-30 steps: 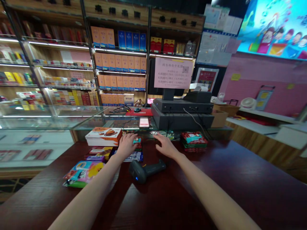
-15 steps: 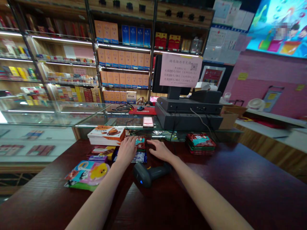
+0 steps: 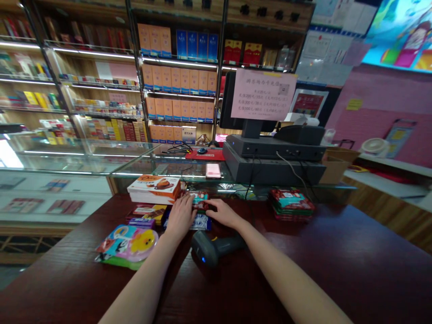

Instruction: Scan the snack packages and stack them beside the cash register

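Observation:
My left hand (image 3: 180,217) and my right hand (image 3: 224,213) meet over a small red and teal packet (image 3: 199,200) on the dark wooden counter (image 3: 320,252). Fingers of both hands grip its sides, hiding part of it. Under my right hand's wrist side lies a blue and white snack packet (image 3: 199,222). A boxed cake (image 3: 154,189) stands just beyond my left hand, beside chocolate bars (image 3: 146,213). A grey barcode scanner (image 3: 211,247) lies below my hands, near my right forearm. A bright bag with a yellow chick (image 3: 128,245) lies to the left.
A stack of red and green packets (image 3: 290,204) sits right of my hands. Behind the counter stand a glass display case (image 3: 67,157), a black cash register (image 3: 273,157) with a pink notice, and shelves of cartons and boxes (image 3: 177,76).
My right hand has slid left and closed on the small packet beside my left hand. The whole view has drifted slightly, with the shelves and counter shifting right.

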Tool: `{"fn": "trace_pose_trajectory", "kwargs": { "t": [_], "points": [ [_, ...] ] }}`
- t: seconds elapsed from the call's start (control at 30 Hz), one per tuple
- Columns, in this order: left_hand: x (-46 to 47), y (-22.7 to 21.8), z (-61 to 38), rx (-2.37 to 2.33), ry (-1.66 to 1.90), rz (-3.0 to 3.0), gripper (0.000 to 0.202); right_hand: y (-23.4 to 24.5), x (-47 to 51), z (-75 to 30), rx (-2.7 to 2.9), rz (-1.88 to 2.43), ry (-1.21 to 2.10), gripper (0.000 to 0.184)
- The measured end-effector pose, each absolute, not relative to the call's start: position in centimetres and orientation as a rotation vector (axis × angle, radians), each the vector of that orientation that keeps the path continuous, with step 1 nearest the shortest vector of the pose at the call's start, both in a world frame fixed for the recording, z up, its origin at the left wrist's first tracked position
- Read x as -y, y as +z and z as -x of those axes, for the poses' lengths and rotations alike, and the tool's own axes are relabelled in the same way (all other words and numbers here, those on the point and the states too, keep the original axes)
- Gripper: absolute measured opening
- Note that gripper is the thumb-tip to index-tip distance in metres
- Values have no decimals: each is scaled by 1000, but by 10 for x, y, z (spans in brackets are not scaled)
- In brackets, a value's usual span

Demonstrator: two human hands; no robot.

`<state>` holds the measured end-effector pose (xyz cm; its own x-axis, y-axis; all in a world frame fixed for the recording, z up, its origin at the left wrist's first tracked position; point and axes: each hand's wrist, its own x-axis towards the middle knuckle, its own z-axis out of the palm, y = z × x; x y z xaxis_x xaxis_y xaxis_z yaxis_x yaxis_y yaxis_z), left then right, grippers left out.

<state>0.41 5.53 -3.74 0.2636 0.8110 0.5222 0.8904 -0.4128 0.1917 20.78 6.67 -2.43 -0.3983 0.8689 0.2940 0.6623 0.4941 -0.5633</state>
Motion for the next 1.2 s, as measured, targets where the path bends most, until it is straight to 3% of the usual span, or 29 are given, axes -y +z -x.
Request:
{"fn": "trace_pose_trajectory", "kwargs": {
  "t": [0.3,0.77,1.2],
  "points": [
    [-55,-42,2,1530,-963,2402,55,-28,-61,-223,2123,1222,488,45],
    [-48,-40,-1,1768,-829,2432,64,-33,-44,-255,2068,1220,495,46],
    [-55,-41,-7,1896,-1191,2463,64,-23,-31,-246,1961,1089,462,44]
  ]
}}
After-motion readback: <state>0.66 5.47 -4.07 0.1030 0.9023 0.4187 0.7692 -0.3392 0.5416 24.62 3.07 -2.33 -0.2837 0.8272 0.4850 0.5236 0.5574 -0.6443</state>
